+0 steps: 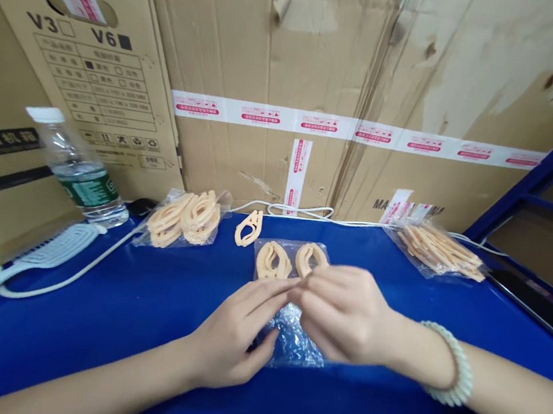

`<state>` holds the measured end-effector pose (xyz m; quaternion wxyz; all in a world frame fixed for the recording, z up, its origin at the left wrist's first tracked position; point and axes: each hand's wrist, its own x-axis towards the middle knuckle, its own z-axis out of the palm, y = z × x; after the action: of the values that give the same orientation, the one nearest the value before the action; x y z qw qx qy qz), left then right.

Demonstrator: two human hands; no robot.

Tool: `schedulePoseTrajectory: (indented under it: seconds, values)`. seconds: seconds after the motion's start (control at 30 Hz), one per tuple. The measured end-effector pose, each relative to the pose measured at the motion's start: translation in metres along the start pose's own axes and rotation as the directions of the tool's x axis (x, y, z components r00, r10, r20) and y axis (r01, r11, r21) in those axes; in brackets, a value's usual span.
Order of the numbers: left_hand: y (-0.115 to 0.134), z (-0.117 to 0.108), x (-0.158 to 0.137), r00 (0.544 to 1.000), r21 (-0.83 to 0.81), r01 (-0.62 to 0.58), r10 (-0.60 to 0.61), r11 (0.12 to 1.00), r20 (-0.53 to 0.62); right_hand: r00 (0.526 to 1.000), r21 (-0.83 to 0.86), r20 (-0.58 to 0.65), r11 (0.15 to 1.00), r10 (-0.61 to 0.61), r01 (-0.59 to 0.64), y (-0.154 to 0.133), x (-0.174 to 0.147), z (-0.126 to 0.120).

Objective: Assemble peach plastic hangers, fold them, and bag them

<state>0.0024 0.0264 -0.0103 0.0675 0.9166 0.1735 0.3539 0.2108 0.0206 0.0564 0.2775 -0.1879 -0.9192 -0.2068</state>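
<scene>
A clear plastic bag lies in front of me on the blue tabletop. Two folded beige plastic hangers, a left one and a right one, are at its far end. My left hand rests over the bag's left side, fingers stretched out and thumb apart. Above the bag, my right hand is closed in a pinch, its fingertips meeting the left fingertips. Whatever is between them is hidden. Just beyond the bag lies a loose folded beige hanger.
Bagged beige hangers lie back left, and another bagged bundle back right. A water bottle and a pale hairbrush are at the left. A white cable crosses the table. Cardboard boxes wall the back; a dark flat device lies right.
</scene>
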Motion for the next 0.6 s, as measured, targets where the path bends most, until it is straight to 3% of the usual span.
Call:
schedulePoseTrajectory:
  seconds: [0.07, 0.13, 0.23, 0.27, 0.43, 0.6]
  values:
    - [0.001, 0.000, 0.000, 0.999, 0.014, -0.013, 0.012, 1.000, 0.030, 0.993, 0.017, -0.002, 0.993, 0.121, -0.121, 0.025, 0.015, 0.004]
    - [0.002, -0.001, 0.000, 0.997, 0.017, -0.016, 0.015, 1.000, 0.071, 0.977, -0.017, 0.092, 0.981, 0.193, -0.192, 0.053, 0.032, 0.023]
    - [0.002, -0.001, 0.000, 0.996, 0.016, -0.027, 0.025, 1.000, 0.091, 0.912, 0.002, 0.402, 0.996, 0.084, -0.093, 0.088, 0.055, 0.068]
    - [0.002, -0.001, -0.001, 0.995, 0.014, -0.032, 0.031, 0.999, 0.092, 0.895, 0.028, 0.444, 0.998, 0.039, -0.058, 0.097, 0.061, 0.084]
    - [0.003, -0.002, 0.000, 0.995, 0.009, -0.053, 0.052, 0.999, 0.091, 0.864, 0.037, 0.502, 0.998, 0.033, -0.060, 0.118, 0.076, 0.135]
    - [0.003, -0.004, 0.001, 0.993, 0.009, -0.052, 0.051, 0.999, 0.108, 0.855, 0.054, 0.515, 0.993, 0.063, -0.106, 0.128, 0.071, 0.130]
